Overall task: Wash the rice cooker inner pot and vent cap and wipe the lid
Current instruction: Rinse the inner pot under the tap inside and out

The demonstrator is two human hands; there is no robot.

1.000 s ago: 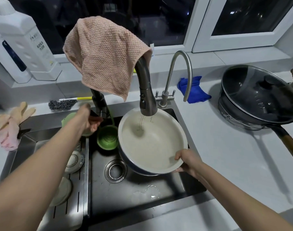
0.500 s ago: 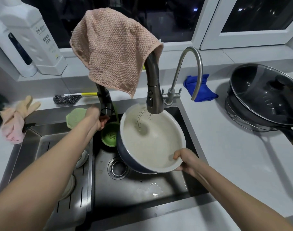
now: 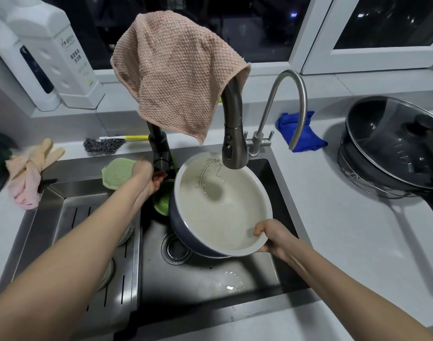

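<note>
The rice cooker inner pot [image 3: 225, 212], cream inside and dark blue outside, tilts over the steel sink [image 3: 210, 286] right under the dark pull-down spray head [image 3: 232, 146]. My right hand [image 3: 272, 238] grips its near rim, thumb inside. My left hand [image 3: 149, 175] reaches to the base of the dark tap [image 3: 161, 153], fingers curled at its handle. No water stream is visible. A pink waffle cloth [image 3: 176, 77] hangs over the tap's arch. The vent cap and the lid are not in view.
A green strainer [image 3: 162, 200] sits behind the pot and a green pad [image 3: 117, 172] on the sink edge. A thin steel tap [image 3: 284, 104], blue cloth [image 3: 301, 134], lidded black pan [image 3: 397, 146], steel scourer [image 3: 103, 145], gloves [image 3: 30, 168] and white bottles [image 3: 57, 50] surround the sink.
My left hand has gone further back to the tap's base. The pot has stayed under the spray head in my right hand, and the view has come closer.
</note>
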